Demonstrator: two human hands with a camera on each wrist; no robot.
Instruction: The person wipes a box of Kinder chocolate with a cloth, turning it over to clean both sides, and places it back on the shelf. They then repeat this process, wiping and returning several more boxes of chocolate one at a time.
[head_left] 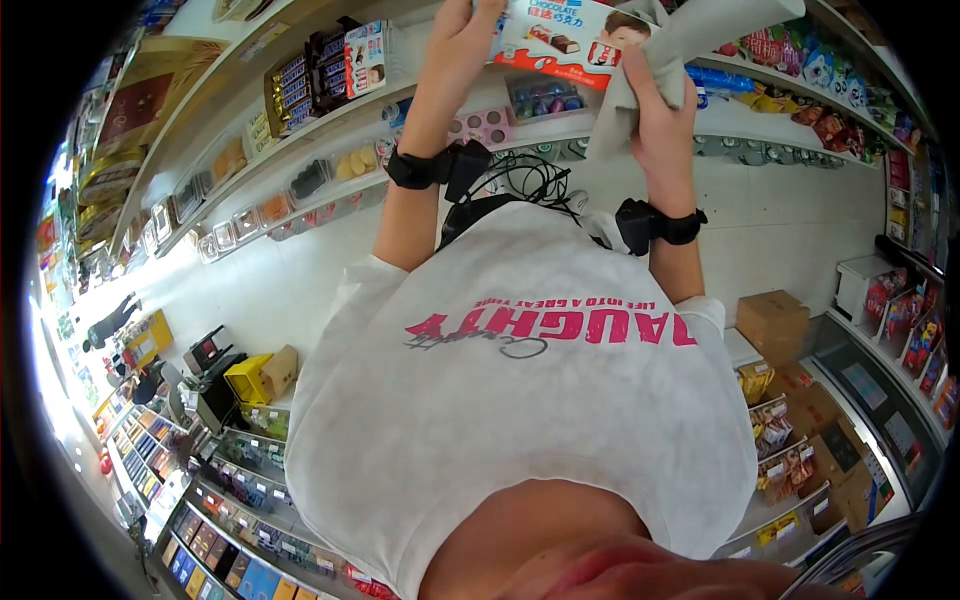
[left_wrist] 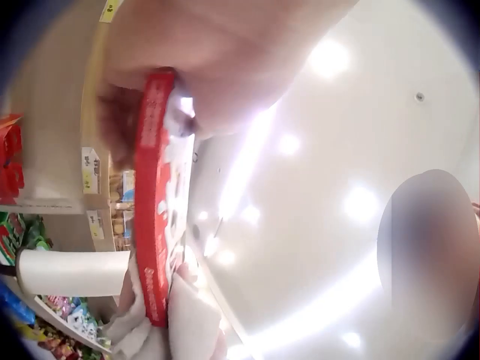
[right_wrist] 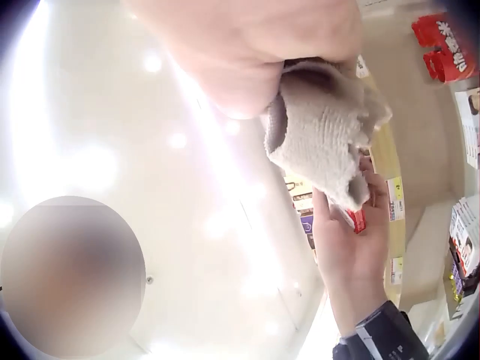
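Note:
A red-and-white chocolate box (head_left: 560, 40) is held up at the top of the head view, its printed front toward the head camera. My left hand (head_left: 462, 25) grips the box's left end. My right hand (head_left: 662, 115) holds a light grey cloth (head_left: 612, 120) against the right end, thumb on the front. In the left wrist view the red narrow side of the box (left_wrist: 153, 202) stands upright, with the cloth (left_wrist: 191, 319) wrapped about its lower end. The right wrist view shows the cloth (right_wrist: 319, 124) under my right hand, hiding most of the box.
A shelf behind holds snack bar boxes (head_left: 318, 75), a similar chocolate box (head_left: 366, 60) and small clear containers (head_left: 310, 180). Bagged sweets (head_left: 785, 45) line the right shelf. A pale cylinder (head_left: 735, 30) sticks out beside my right hand. Black cables (head_left: 535, 180) hang below the hands.

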